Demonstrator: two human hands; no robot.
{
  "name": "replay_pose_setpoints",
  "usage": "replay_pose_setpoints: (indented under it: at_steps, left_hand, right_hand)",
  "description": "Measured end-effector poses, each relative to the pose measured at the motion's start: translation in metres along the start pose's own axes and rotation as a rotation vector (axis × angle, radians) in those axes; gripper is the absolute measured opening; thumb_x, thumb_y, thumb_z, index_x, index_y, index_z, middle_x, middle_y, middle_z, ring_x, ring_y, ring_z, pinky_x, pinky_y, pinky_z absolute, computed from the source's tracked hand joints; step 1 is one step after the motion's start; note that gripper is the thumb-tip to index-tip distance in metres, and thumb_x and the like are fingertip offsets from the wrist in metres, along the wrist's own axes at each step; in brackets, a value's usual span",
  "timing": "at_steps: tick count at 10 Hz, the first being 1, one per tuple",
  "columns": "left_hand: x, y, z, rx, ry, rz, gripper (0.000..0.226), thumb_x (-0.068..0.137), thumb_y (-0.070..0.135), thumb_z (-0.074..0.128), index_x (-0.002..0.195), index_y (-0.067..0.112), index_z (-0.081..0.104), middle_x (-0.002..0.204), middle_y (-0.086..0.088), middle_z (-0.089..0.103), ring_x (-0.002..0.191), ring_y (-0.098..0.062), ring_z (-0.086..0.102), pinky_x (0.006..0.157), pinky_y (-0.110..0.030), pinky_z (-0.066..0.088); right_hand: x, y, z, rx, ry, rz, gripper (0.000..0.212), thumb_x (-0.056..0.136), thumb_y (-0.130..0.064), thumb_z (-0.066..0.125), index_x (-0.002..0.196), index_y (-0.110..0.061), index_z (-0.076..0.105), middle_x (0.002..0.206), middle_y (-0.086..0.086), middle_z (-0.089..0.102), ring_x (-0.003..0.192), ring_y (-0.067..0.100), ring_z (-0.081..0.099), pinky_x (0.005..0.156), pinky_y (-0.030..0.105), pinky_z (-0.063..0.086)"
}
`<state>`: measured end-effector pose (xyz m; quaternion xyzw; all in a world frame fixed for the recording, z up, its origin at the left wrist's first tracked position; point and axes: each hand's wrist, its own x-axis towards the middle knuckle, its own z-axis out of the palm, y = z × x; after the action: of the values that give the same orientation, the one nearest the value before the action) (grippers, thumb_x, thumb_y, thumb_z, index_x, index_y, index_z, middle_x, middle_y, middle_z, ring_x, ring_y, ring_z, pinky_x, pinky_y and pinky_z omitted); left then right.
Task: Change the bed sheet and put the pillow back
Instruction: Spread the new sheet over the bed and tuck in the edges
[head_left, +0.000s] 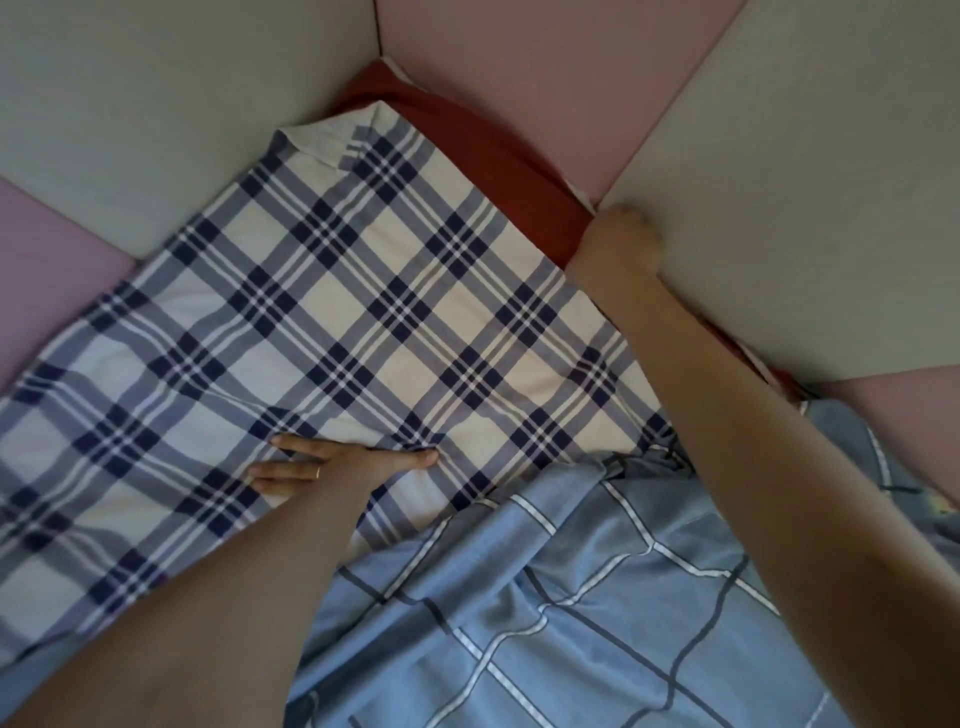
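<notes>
Spreading the plaid sheet toward the padded corner

The left hand (322, 465) is pressing flat, fingers straight, on the navy-and-cream plaid cotton sheet (363, 291) lying across the bed, with a rust-red under-layer (498, 156) showing past its far edge. The right hand (621, 236) is reaching against the grey padded wall panel (779, 208); I cannot tell its grip. A hard tug there is likely pulling the sheet askew.

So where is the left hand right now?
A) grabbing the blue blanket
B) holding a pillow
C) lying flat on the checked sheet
C: the left hand lies with straight, spread fingers on the checked sheet, and it holds nothing.
</notes>
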<state>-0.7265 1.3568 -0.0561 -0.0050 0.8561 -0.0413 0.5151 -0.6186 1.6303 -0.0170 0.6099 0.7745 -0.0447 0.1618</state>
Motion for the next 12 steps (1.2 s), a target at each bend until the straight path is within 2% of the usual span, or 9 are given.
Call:
replay_pose_setpoints:
  at_steps: [2, 3, 4, 7, 8, 9, 10, 11, 12]
  left_hand:
    - [0.014, 0.003, -0.004, -0.1, 0.013, -0.05, 0.173, 0.032, 0.07, 0.083, 0.136, -0.002, -0.036, 0.149, -0.027, -0.027, 0.141, -0.046, -0.014, 0.113, -0.06, 0.008]
    - [0.018, 0.005, -0.006, -0.132, -0.02, -0.076, 0.181, 0.022, 0.067, 0.086, 0.136, 0.004, -0.039, 0.149, -0.023, -0.032, 0.141, -0.041, -0.021, 0.114, -0.059, 0.004]
    - [0.012, 0.01, -0.008, -0.112, -0.026, -0.132, 0.181, 0.02, 0.071, 0.081, 0.135, 0.004, -0.04, 0.145, -0.024, -0.038, 0.138, -0.04, -0.029, 0.113, -0.058, -0.007]
    - [0.007, 0.015, -0.012, -0.096, -0.084, -0.166, 0.185, 0.008, 0.075, 0.073, 0.131, 0.001, -0.043, 0.142, -0.029, -0.04, 0.136, -0.043, -0.031, 0.11, -0.063, -0.002]
    - [0.011, 0.016, -0.013, -0.116, -0.119, -0.195, 0.188, -0.005, 0.075, 0.064, 0.126, 0.0, -0.047, 0.14, -0.03, -0.042, 0.136, -0.043, -0.032, 0.109, -0.064, 0.001]
    - [0.014, 0.015, -0.016, -0.112, -0.139, -0.199, 0.184, 0.014, 0.075, 0.077, 0.121, -0.001, -0.052, 0.136, -0.029, -0.047, 0.134, -0.042, -0.036, 0.11, -0.063, -0.002]
    - [0.016, 0.017, -0.016, -0.125, -0.154, -0.231, 0.18, 0.024, 0.071, 0.083, 0.117, 0.0, -0.055, 0.132, -0.028, -0.052, 0.131, -0.042, -0.039, 0.108, -0.066, -0.001]
    - [0.019, 0.015, -0.014, -0.127, -0.149, -0.234, 0.179, 0.024, 0.071, 0.084, 0.108, 0.0, -0.058, 0.131, -0.028, -0.053, 0.131, -0.042, -0.04, 0.108, -0.068, 0.002]
    - [0.019, 0.012, -0.012, -0.127, -0.139, -0.213, 0.179, 0.023, 0.073, 0.082, 0.104, -0.002, -0.059, 0.131, -0.03, -0.051, 0.132, -0.042, -0.039, 0.108, -0.068, 0.003]
  right_hand:
    - [0.004, -0.077, 0.006, 0.143, -0.026, -0.209, 0.107, 0.078, -0.056, 0.064, 0.149, 0.001, 0.007, 0.151, 0.021, 0.021, 0.136, 0.035, 0.029, 0.111, 0.041, 0.025]
    - [0.026, -0.082, 0.01, 0.275, -0.097, -0.145, 0.098, 0.071, -0.064, 0.066, 0.142, -0.004, 0.032, 0.141, 0.015, 0.04, 0.127, 0.032, 0.043, 0.107, 0.041, 0.035]
    - [0.045, -0.077, 0.009, 0.532, -0.287, -0.158, 0.06, 0.07, -0.061, 0.066, 0.11, -0.017, 0.064, 0.114, 0.005, 0.063, 0.104, 0.024, 0.059, 0.091, 0.038, 0.049]
    - [0.052, -0.107, -0.004, 0.212, -0.32, -0.094, 0.09, 0.079, -0.053, 0.064, 0.146, -0.006, 0.028, 0.147, 0.016, 0.034, 0.131, 0.032, 0.039, 0.107, 0.04, 0.036]
    - [0.02, -0.149, -0.025, -0.041, 0.222, -0.289, 0.055, 0.091, -0.019, 0.051, 0.14, -0.003, 0.033, 0.139, 0.02, 0.04, 0.124, 0.035, 0.043, 0.098, 0.041, 0.036]
    - [-0.018, -0.18, -0.008, 0.114, 0.308, -1.038, 0.04, 0.089, -0.015, 0.051, 0.128, -0.005, 0.05, 0.13, 0.017, 0.048, 0.118, 0.036, 0.046, 0.086, 0.039, 0.035]
    - [-0.019, -0.19, 0.027, -0.172, 0.068, -1.223, 0.06, 0.095, -0.038, 0.046, 0.148, -0.015, 0.03, 0.154, 0.012, 0.026, 0.14, 0.034, 0.024, 0.112, 0.043, 0.019]
    - [0.001, -0.202, 0.038, -0.318, 0.18, -1.056, 0.077, 0.094, -0.06, 0.033, 0.153, -0.022, 0.001, 0.161, 0.008, 0.001, 0.145, 0.034, 0.01, 0.117, 0.049, -0.003]
    - [0.027, -0.227, 0.021, -0.297, 0.191, -0.89, 0.084, 0.09, -0.068, 0.026, 0.153, -0.02, 0.0, 0.16, 0.01, 0.011, 0.144, 0.033, 0.014, 0.116, 0.054, -0.006]
